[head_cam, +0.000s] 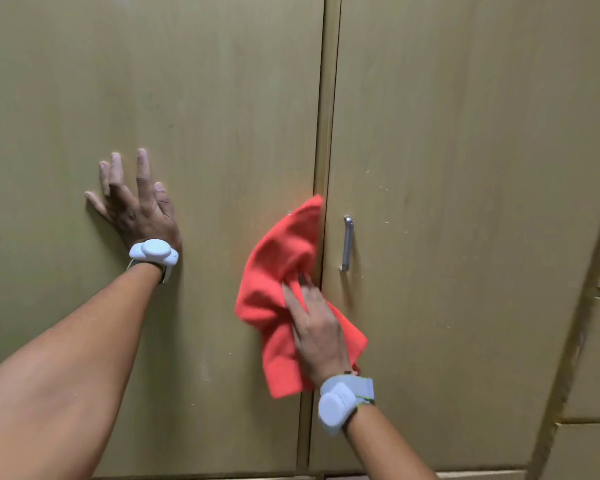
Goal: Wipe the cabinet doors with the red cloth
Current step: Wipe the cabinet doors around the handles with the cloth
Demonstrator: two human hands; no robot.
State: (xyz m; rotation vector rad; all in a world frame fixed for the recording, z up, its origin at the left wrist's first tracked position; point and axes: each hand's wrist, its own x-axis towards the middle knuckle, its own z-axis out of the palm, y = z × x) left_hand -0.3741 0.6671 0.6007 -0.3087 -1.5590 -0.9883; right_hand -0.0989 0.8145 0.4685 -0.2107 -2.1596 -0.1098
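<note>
- The right hand (314, 327) bunches the red cloth (278, 296) at lower centre, fingers closed on it, pressing it against the left door (205, 98) along the seam.
- The left hand (136, 202), fingers spread wide and flat at centre left, likely braces that door.
- The handle (347, 243) sits just right of the cloth; the right door (465, 133) offers broad bare room.

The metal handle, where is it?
In the head view, the metal handle sits on the right cabinet door, just right of the red cloth.
</note>
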